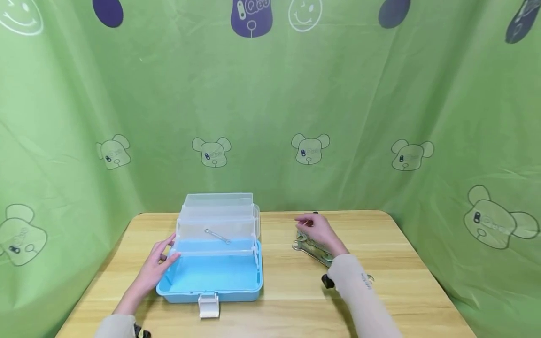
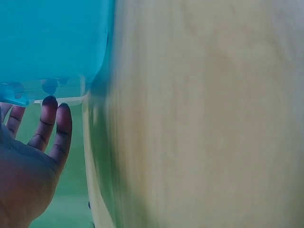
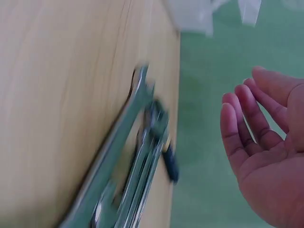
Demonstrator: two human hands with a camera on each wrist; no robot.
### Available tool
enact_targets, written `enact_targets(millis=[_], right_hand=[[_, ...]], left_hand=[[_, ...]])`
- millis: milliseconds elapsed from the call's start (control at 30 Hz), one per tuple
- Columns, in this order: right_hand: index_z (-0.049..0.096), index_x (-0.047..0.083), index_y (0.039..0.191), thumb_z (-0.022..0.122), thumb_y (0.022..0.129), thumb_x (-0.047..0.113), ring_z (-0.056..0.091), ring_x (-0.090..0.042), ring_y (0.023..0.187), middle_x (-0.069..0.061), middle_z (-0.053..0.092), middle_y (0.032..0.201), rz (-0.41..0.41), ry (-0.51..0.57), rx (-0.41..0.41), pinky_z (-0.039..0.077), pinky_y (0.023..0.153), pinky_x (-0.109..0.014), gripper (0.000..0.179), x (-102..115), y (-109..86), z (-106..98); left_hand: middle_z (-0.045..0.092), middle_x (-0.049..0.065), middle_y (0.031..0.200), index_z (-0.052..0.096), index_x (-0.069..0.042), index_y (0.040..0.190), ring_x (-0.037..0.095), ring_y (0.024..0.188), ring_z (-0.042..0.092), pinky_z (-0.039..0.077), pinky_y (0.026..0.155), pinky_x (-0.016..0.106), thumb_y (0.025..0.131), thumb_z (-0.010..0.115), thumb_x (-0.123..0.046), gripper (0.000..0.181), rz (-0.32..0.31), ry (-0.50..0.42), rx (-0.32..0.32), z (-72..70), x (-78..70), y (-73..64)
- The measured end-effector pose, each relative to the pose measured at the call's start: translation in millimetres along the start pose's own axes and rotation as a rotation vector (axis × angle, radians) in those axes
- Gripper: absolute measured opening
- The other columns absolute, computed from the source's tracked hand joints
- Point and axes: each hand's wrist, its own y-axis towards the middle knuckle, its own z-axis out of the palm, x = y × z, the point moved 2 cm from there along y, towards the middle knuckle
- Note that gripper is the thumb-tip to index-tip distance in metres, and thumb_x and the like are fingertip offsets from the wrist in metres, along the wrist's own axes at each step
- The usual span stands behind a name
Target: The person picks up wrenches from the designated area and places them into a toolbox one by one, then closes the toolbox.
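A light-blue toolbox [image 1: 236, 296] stands on the left of the table, its clear stepped trays [image 1: 220, 213] raised at the back. One small combination wrench [image 1: 217, 236] lies in a tray. My left hand [image 1: 151, 268] rests against the box's left side, thumb at the tray's front corner; in the left wrist view its extended fingers [image 2: 61, 137] reach the box edge. Over a pile of metal wrenches [image 1: 310, 252] on the right hovers my right hand [image 1: 320, 231]. In the right wrist view its fingers [image 3: 230, 126] bend loosely with nothing between them, beside a large wrench [image 3: 111, 137].
The wooden table [image 1: 279, 281] has rounded far corners. A green curtain [image 1: 270, 94] with bear prints hangs close behind it and along both sides. The box's white latch [image 1: 209, 307] hangs down in front. A dark-handled tool [image 3: 170, 164] lies by the wrenches.
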Motion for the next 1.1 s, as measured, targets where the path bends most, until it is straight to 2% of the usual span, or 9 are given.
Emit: enact_targets(millis=[200,367,467,700,933,1100], right_hand=[[0.07,-0.004,0.123,0.068,0.099,0.011,0.067,-0.031,0.101,-0.018,0.073,0.109,0.081,-0.041,-0.048,0.055,0.091,-0.045,0.029,-38.9,-6.9,-21.6],[0.07,-0.005,0.122,0.07,0.098,0.013,0.067,-0.032,0.101,-0.018,0.072,0.109,0.171,-0.062,-0.066,0.056,0.084,-0.038,0.03,-66.2,-15.0,-34.0],[0.07,-0.005,0.122,0.07,0.098,0.014,0.066,-0.031,0.099,-0.018,0.072,0.108,0.214,-0.077,-0.05,0.055,0.081,-0.036,0.031,-79.4,-21.2,-40.2],[0.071,-0.005,0.119,0.074,0.095,0.012,0.067,-0.025,0.095,-0.017,0.073,0.107,0.282,-0.067,0.003,0.055,0.083,-0.034,0.029,-100.3,-39.8,-54.0],[0.072,-0.006,0.117,0.077,0.09,0.006,0.064,-0.021,0.089,-0.016,0.072,0.101,0.264,-0.059,0.081,0.051,0.073,-0.028,0.03,-109.8,-51.0,-64.0],[0.073,-0.004,0.114,0.078,0.088,0.003,0.062,-0.02,0.086,-0.012,0.072,0.098,0.265,-0.07,0.094,0.05,0.073,-0.027,0.028,-112.1,-53.7,-64.9]], left_hand=[[0.043,0.014,0.147,0.033,-0.024,0.163,0.019,0.094,0.05,0.049,0.075,0.026,0.105,0.06,-0.039,0.066,-0.009,-0.009,0.008,-0.8,-1.5,-0.9],[0.042,0.014,0.148,0.032,-0.024,0.163,0.019,0.095,0.049,0.049,0.074,0.026,0.105,0.06,-0.039,0.066,-0.012,-0.009,0.013,-1.2,-1.6,-1.4],[0.042,0.014,0.149,0.032,-0.026,0.164,0.019,0.095,0.049,0.049,0.074,0.026,0.105,0.06,-0.04,0.067,-0.016,-0.011,0.015,-1.2,-1.5,-1.2],[0.043,0.014,0.147,0.033,-0.025,0.163,0.019,0.094,0.05,0.049,0.075,0.026,0.106,0.06,-0.039,0.065,-0.01,0.001,0.005,0.0,1.0,0.0],[0.043,0.014,0.147,0.033,-0.024,0.163,0.019,0.093,0.05,0.049,0.075,0.026,0.106,0.06,-0.039,0.065,-0.005,-0.004,0.008,0.6,1.9,0.7],[0.043,0.013,0.146,0.034,-0.025,0.163,0.019,0.092,0.05,0.049,0.074,0.026,0.105,0.06,-0.039,0.065,-0.004,-0.004,0.003,0.4,0.9,0.2]])
